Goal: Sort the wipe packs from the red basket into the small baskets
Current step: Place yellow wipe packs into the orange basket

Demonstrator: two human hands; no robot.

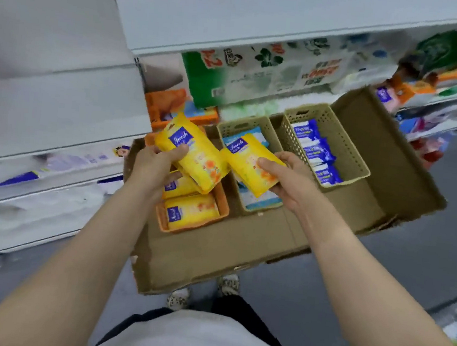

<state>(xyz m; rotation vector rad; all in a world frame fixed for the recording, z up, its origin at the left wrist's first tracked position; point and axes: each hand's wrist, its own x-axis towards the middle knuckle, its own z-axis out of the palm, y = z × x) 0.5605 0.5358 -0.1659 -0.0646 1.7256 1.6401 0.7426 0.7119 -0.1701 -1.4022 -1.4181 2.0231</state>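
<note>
Fingers (pixel 177 151) of left hand (pixel 155 163) clamp a yellow wipe pack (pixel 193 152), held tilted above the orange basket (pixel 222 212), which has more yellow packs (pixel 190 211) inside. Right hand (pixel 291 179) grips a second yellow pack (pixel 250 163) over the middle beige basket (pixel 243 126) with light-blue packs (pixel 258 198). Far beige basket (pixel 325 115) holds dark-blue packs (pixel 314 150). All three baskets sit in a cardboard tray (pixel 376 164) beside store shelves (pixel 58 134). Red basket not visible.

Both bare forearms are extended forward, side by side | left hand (pixel 155 163) is closed around a yellow pack (pixel 195 155) | right hand (pixel 291 179) is closed around a second yellow pack (pixel 250 163), thumb on top
</note>
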